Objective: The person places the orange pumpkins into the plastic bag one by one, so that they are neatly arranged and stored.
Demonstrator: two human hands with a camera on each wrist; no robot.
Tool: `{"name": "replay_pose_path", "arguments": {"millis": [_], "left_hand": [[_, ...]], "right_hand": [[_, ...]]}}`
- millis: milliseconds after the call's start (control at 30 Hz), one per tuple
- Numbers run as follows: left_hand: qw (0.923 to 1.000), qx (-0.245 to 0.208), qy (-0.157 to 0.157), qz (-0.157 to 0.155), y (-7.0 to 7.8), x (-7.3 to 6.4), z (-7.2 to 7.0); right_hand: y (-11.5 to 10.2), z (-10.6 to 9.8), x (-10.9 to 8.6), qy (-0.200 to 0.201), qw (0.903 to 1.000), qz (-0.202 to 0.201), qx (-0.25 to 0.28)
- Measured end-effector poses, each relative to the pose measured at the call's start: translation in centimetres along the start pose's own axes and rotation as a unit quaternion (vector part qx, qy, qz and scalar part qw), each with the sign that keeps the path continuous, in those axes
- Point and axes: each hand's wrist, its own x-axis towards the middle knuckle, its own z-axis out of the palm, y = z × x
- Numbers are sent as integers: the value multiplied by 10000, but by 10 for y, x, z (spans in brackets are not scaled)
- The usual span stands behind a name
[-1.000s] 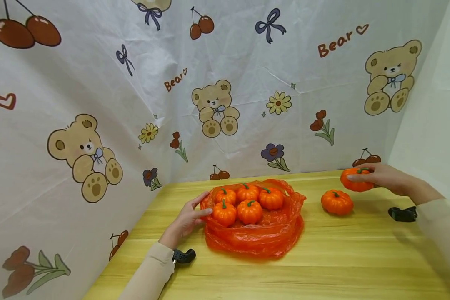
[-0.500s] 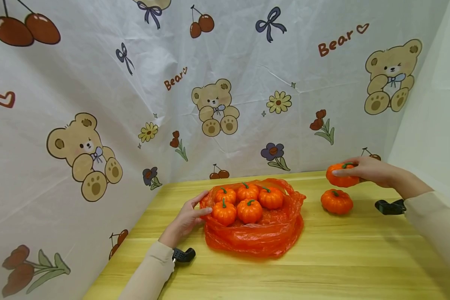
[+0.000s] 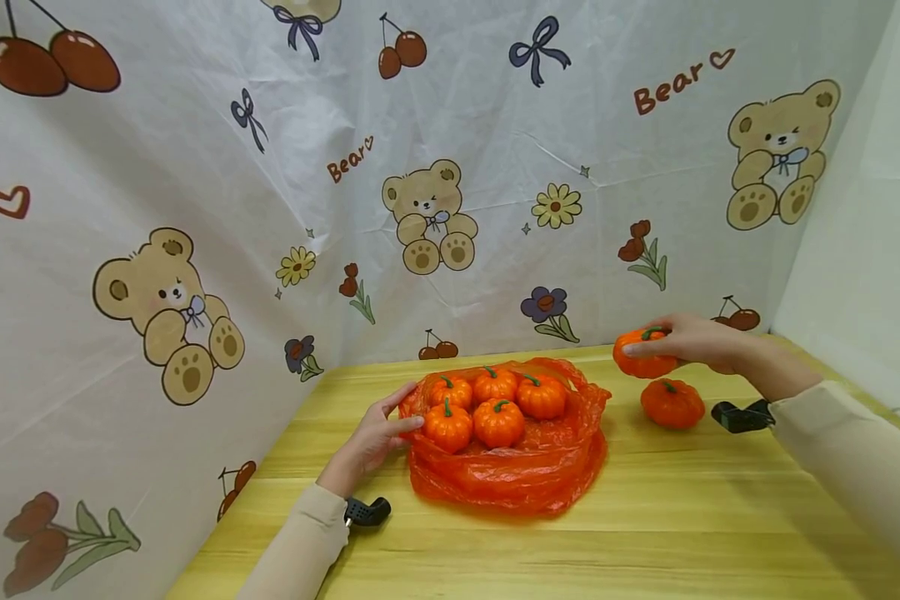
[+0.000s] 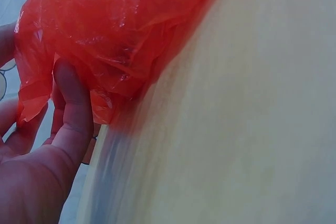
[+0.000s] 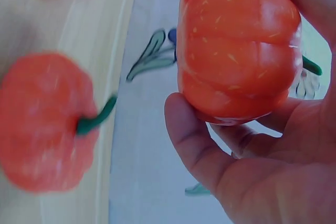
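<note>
A red plastic bag sits on the table with its mouth spread, and several small orange pumpkins with green stems lie inside. My left hand grips the bag's left rim, thumb over the edge; in the left wrist view the thin plastic runs between thumb and fingers. Above the table right of the bag, my right hand holds a small orange pumpkin between thumb and fingers. Its smooth ribbed side faces the right wrist camera. Just below it, another pumpkin rests on the table.
The wood-grain table meets a white sheet printed with bears and flowers at the back and left. A plain white wall stands at the right. Black devices are worn at both wrists.
My right hand has carried its pumpkin leftward, past the pumpkin on the table and closer to the bag. The left hand and the bag have stayed in place.
</note>
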Motion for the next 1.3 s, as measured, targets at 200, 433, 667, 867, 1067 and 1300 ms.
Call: {"name": "replay_pose_path", "arguments": {"millis": [200,433,667,867,1067,1300], "left_hand": [[10000,-38,33,-13,-1,0,-1],[10000,-82,14,-30,-2,1,-2],[9999,-108,-92,-41,-1,1,-4],[9998,-110,-153,-28,0,2,-4],[9999,-113,-115,-7,2,1,-2],[9999,-67,-89,25,2,0,-1]], "right_hand": [[-21,17,10,-101,9998,-106,-105],[-44,33,22,-445,9988,-207,-14],[-62,47,33,-605,9977,-121,-277],[-71,60,40,-808,9950,-5,-582],[-78,74,45,-939,9932,9,-682],[-77,91,50,-1067,9912,92,-778]]}}
